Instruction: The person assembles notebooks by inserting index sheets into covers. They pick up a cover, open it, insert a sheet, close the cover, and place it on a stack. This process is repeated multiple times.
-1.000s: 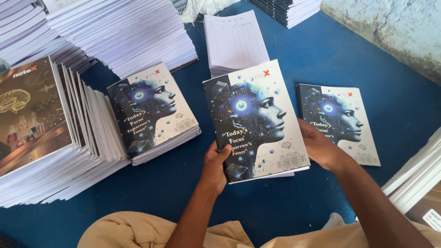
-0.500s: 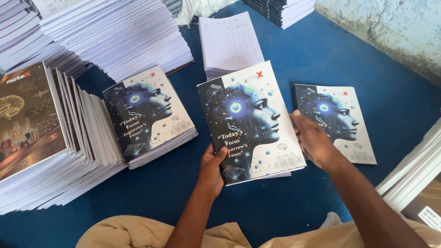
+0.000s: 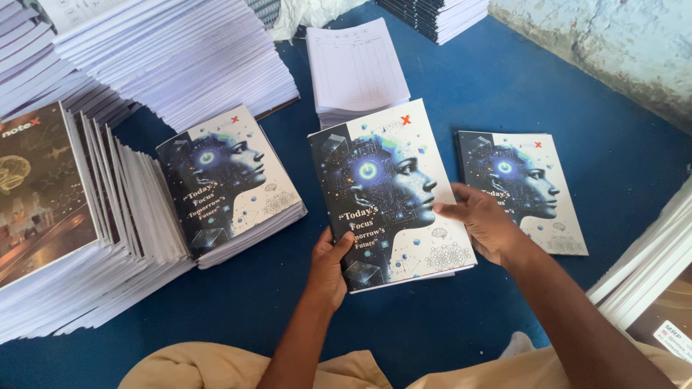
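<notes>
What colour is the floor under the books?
Blue. The floor shows plainly in the head view, around the books.

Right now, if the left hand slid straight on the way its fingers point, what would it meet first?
The left hand grips the middle notebook's lower left corner, pointing up the picture. Past that cover, it would probably meet the stack of ruled white sheets first, though depth is unclear.
</notes>
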